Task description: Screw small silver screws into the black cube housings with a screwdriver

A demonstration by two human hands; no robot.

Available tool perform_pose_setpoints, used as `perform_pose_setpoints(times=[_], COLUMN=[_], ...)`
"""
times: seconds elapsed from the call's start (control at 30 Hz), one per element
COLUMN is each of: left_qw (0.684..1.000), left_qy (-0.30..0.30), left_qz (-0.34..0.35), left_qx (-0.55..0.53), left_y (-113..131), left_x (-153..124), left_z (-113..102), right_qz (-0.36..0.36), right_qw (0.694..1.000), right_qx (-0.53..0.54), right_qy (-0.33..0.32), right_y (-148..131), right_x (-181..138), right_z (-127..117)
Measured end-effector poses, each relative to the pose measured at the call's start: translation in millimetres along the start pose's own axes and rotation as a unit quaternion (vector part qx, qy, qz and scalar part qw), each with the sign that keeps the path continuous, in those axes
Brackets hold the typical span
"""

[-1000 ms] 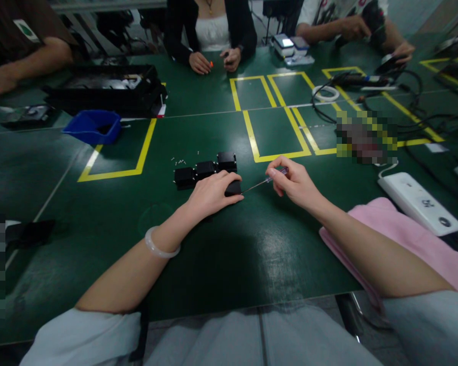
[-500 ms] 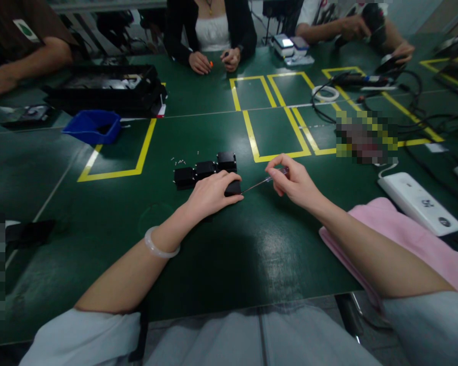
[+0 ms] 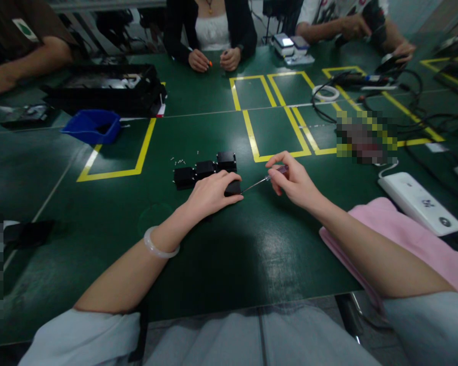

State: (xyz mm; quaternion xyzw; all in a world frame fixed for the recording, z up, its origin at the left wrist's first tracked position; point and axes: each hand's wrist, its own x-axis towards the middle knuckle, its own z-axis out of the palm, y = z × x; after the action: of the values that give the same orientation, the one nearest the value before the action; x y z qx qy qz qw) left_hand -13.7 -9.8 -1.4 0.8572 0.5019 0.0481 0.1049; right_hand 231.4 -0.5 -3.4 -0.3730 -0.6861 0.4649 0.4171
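Observation:
My left hand (image 3: pixel 216 192) is closed over a small black block-shaped part (image 3: pixel 233 188), thumb and fingers on its two sides, pressing it to the green table. In my right hand (image 3: pixel 290 180) is a screwdriver (image 3: pixel 260 181) with a clear, reddish handle and a thin shaft. Its tip meets the near right end of the black part; the exact contact is too small to make out. Just beyond my left hand lie three similar black parts, one at the left (image 3: pixel 183 177), one in the middle (image 3: pixel 205 169) and one at the right (image 3: pixel 226 160). Several tiny screws (image 3: pixel 180 162) are scattered behind them.
A blue scoop-shaped bin (image 3: pixel 93 126) and stacked black trays (image 3: pixel 107 91) stand at the left. To the right are a pink cloth (image 3: pixel 389 229), a white power strip (image 3: pixel 420 203) and tangled black cables (image 3: pixel 416 91). Co-workers' hands (image 3: pixel 199 60) rest across the table.
My right fingers have shifted slightly around the screwdriver handle, the index finger lifting a little. My left hand and the black part stay in place.

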Motion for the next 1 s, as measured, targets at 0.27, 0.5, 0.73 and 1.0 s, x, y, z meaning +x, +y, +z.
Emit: perform_pose_setpoints(times=[0.27, 0.5, 0.73, 1.0], left_qw=[1.000, 1.000, 1.000, 0.998], left_qy=[-0.006, -0.010, -0.021, -0.041], left_qz=[-0.004, -0.002, 0.001, 0.023], left_qx=[-0.006, -0.004, -0.010, -0.043], left_y=[0.7, -0.2, -0.8, -1.7], left_x=[0.5, 0.9, -0.2, 1.1], left_z=[-1.1, -1.6, -4.1, -8.3], right_qz=[0.016, 0.000, 0.014, -0.006], right_qw=[0.999, 1.000, 1.000, 1.000], right_qx=[-0.028, -0.003, -0.022, -0.012], right_qy=[-0.003, -0.008, -0.011, -0.011], right_y=[-2.6, -0.4, -2.4, -3.1], right_x=[-0.3, -0.1, -0.1, -1.9], right_z=[-1.5, -0.1, -0.7, 0.1])
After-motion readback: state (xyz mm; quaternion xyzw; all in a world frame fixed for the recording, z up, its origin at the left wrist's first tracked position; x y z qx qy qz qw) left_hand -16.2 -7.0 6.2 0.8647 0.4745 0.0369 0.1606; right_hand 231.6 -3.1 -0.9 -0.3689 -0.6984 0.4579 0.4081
